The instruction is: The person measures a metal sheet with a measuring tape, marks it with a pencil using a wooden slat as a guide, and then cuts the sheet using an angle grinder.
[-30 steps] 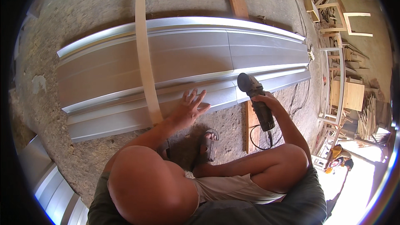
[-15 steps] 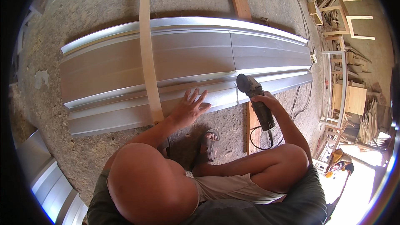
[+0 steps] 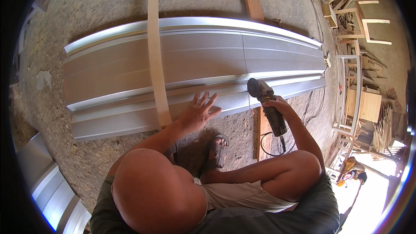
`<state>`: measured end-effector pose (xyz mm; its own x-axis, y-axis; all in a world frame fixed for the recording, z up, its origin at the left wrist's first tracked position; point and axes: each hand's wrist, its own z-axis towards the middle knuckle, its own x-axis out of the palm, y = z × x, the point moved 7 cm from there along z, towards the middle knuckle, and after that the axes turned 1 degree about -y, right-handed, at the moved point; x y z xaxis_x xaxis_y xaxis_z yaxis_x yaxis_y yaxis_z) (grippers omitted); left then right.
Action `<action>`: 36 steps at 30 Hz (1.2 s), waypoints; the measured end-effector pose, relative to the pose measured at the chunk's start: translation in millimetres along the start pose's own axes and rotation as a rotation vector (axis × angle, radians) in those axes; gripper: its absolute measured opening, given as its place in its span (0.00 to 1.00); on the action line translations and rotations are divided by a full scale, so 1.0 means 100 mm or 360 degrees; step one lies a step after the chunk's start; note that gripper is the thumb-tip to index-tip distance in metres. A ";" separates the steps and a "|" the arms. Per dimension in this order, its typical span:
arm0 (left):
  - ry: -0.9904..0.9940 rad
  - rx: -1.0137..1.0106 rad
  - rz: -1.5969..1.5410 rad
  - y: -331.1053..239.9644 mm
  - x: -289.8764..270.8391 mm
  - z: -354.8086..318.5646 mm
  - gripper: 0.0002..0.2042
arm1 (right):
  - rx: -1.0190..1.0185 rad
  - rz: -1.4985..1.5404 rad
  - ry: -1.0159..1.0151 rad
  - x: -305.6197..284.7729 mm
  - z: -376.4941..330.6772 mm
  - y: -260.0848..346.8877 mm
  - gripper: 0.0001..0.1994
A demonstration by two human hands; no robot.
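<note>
The right hand [image 3: 277, 104] wrapped the body of the angle grinder [image 3: 266, 102], hiding the grip and its own fingertips; the disc's edge against the metal panel [image 3: 195, 56] was too small to make out. The wooden strip [image 3: 155, 52] ran off the top edge and covered a band of the panel. More metal sheets [image 3: 47, 190] at lower left were cut by the rim. The sandalled foot [image 3: 219, 147] was partly hidden behind the person's knee [image 3: 160, 195].
</note>
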<state>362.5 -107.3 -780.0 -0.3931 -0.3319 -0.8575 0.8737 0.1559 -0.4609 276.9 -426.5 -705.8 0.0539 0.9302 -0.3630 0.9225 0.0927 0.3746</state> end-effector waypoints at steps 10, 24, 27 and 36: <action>-0.0004 -0.0007 -0.0006 0.02 0.01 -0.02 0.29 | 0.0015 -0.0017 0.0024 0.05 0.12 -0.05 0.23; 0.0060 -0.0042 -0.0155 0.03 0.03 -0.01 0.32 | -0.0058 0.0027 0.0045 0.09 0.25 0.02 0.21; 0.0059 -0.0045 -0.0163 0.04 0.05 -0.02 0.32 | -0.0079 0.0005 0.0043 0.12 0.23 0.06 0.21; 0.0055 -0.0048 -0.0139 0.04 0.07 -0.04 0.33 | -0.0100 0.0036 0.0022 0.16 0.23 0.09 0.21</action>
<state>362.4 -105.4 -788.4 -0.4777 -0.3134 -0.8208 0.8267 0.1558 -0.5406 294.5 -418.8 -728.2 0.0685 0.9372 -0.3421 0.8954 0.0935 0.4354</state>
